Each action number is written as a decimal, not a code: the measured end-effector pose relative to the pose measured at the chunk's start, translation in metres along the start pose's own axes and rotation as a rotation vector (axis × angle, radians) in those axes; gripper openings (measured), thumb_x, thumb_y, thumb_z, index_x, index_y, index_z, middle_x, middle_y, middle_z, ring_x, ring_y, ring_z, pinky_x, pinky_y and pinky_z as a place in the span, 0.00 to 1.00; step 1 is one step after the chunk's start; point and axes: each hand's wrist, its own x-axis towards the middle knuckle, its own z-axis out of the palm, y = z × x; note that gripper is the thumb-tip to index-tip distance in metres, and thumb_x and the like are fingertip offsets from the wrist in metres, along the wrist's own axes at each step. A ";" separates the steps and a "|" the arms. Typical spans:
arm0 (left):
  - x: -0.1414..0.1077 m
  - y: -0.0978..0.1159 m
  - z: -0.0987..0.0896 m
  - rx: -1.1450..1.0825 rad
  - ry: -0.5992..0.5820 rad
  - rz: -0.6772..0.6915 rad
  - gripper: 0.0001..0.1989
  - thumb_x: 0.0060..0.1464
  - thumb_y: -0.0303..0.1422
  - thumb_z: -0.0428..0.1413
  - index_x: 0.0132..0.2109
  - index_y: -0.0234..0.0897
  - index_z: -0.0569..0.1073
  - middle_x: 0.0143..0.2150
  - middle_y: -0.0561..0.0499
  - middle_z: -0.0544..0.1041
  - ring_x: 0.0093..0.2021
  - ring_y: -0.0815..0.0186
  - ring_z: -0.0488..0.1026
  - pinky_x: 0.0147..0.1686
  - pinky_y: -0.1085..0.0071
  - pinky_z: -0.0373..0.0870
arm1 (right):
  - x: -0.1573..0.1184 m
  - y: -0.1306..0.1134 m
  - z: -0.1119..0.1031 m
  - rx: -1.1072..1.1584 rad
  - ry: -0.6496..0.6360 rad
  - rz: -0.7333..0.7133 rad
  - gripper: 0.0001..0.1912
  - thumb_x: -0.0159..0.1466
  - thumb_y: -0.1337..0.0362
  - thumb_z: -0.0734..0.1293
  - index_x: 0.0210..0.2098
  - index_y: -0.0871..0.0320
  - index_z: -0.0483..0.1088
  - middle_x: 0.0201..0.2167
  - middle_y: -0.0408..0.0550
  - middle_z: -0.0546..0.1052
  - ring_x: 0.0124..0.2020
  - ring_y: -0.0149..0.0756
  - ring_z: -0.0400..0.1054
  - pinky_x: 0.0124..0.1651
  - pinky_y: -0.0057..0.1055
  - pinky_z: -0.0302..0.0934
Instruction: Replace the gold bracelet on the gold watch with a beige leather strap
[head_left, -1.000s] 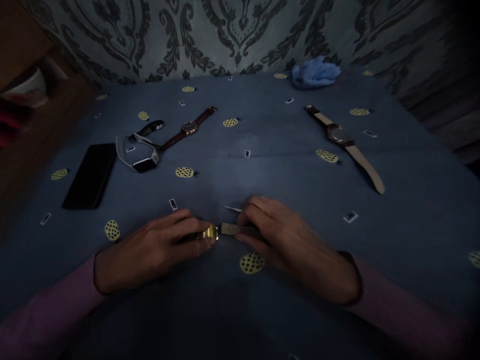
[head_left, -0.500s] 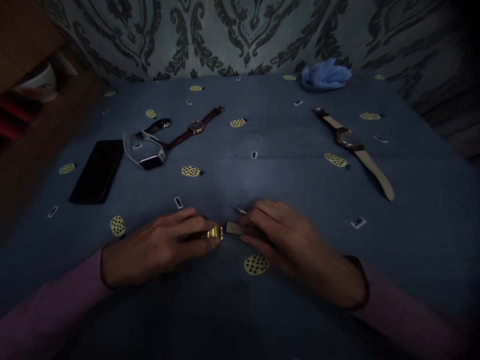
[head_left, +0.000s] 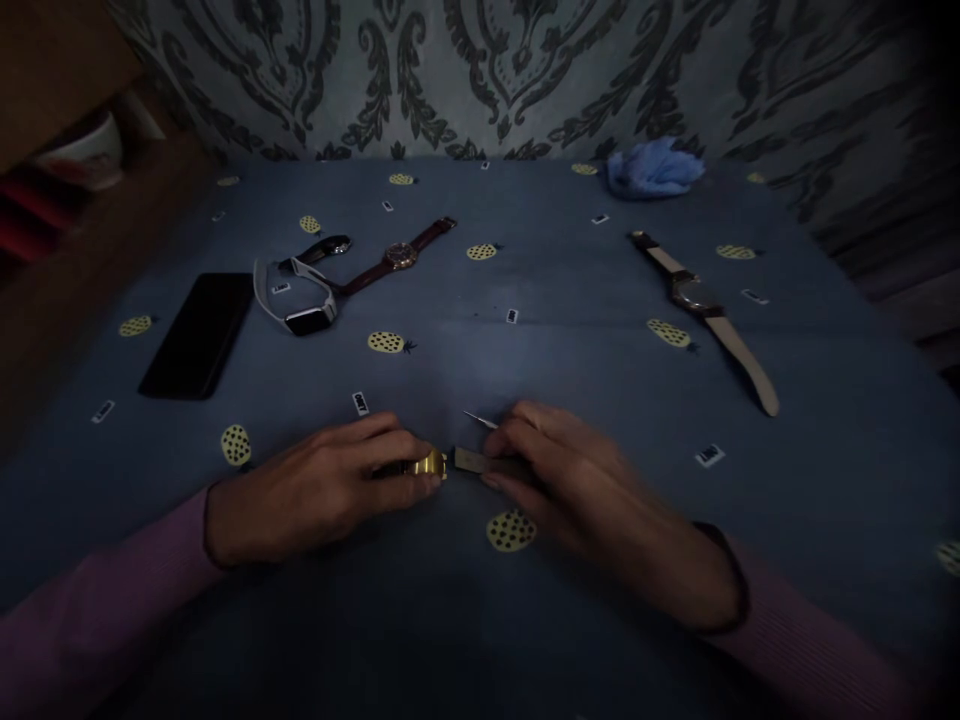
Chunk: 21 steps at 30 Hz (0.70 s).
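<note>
My left hand (head_left: 322, 485) is closed around a gold-coloured watch case (head_left: 430, 464), which shows between thumb and fingers. Just to its right, my right hand (head_left: 570, 470) pinches a watch strap (head_left: 469, 461), with its grey-brown end pointing at the case. Strap and case lie very close together; whether they are joined I cannot tell. A thin pointed metal tool (head_left: 478, 418) also sticks out from the fingers of my right hand, its tip towards the upper left. Its handle is hidden in the hand.
To the left lie a black phone (head_left: 199, 337), a white-strapped smartwatch (head_left: 309, 320), a dark watch (head_left: 326, 248) and a brown-strapped watch (head_left: 400, 256). Another watch (head_left: 697, 294) lies face down at right. A blue cloth (head_left: 654, 168) sits by the wall on the patterned tablecloth (head_left: 585, 340).
The view has shifted slightly. Both hands keep nearly the same place and hold, with case, strap and tool hardly moved.
</note>
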 end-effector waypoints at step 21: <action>-0.006 -0.003 0.002 -0.048 -0.062 -0.028 0.16 0.63 0.18 0.45 0.52 0.33 0.69 0.50 0.43 0.74 0.43 0.64 0.69 0.41 0.67 0.73 | -0.002 0.006 0.001 0.103 0.032 0.033 0.04 0.62 0.70 0.66 0.34 0.58 0.65 0.30 0.46 0.70 0.30 0.34 0.66 0.30 0.31 0.62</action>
